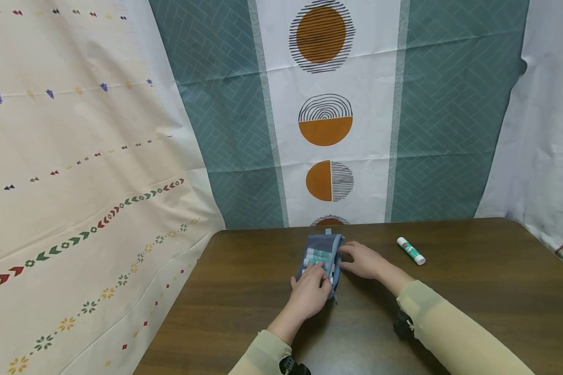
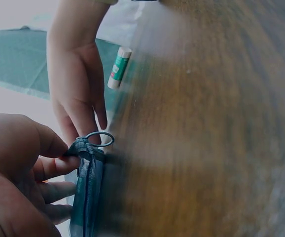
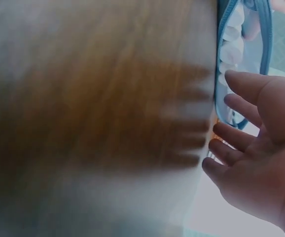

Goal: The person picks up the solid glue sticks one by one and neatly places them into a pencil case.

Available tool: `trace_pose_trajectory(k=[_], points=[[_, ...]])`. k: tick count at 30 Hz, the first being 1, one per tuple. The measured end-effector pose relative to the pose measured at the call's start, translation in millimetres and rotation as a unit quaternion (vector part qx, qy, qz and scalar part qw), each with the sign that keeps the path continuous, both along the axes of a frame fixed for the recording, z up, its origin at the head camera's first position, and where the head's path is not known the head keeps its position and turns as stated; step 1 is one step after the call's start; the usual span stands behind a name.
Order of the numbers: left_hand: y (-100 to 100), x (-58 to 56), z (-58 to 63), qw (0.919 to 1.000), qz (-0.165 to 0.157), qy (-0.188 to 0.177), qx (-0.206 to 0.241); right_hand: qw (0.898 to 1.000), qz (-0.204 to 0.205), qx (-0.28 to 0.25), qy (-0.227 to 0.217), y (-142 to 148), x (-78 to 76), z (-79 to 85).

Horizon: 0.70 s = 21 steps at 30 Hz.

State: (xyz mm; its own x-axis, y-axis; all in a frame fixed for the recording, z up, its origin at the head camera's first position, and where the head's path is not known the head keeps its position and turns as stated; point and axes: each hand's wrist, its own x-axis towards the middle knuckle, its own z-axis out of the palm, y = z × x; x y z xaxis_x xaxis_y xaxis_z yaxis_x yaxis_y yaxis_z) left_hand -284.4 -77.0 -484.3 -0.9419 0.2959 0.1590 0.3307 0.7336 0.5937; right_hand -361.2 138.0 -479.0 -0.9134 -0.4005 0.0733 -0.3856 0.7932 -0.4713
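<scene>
A blue-grey zip pouch with a see-through mesh face lies on the table, several white-and-green glue sticks showing inside. My left hand lies over its near end; in the left wrist view, thumb and forefinger pinch the pouch corner beside the zipper loop. At the pouch's right side is my right hand, fingers loosely extended. The right wrist view shows the zipper side gaping, with white stick ends in a row and my right thumb tip right at them.
One loose glue stick lies on the brown wooden table, to the right of the right hand. Behind the table hangs a green and white cloth, and a patterned cream cloth drapes along the left.
</scene>
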Motion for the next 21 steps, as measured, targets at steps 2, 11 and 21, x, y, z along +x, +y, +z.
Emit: trace_pose_trajectory(k=[2, 11, 21], points=[[0, 0.3, 0.6, 1.0, 0.0, 0.0, 0.0, 1.0, 0.006, 0.005, 0.007, 3, 3.7, 2.6], [-1, 1.4, 1.0, 1.0, 0.0, -0.003, 0.003, 1.0, 0.011, 0.006, 0.023, 15, 14.2, 11.6], [0, 2.0, 1.5, 0.9999, 0.001, -0.001, 0.01, 0.999, 0.008, -0.019, 0.044, 37, 29.5, 15.8]])
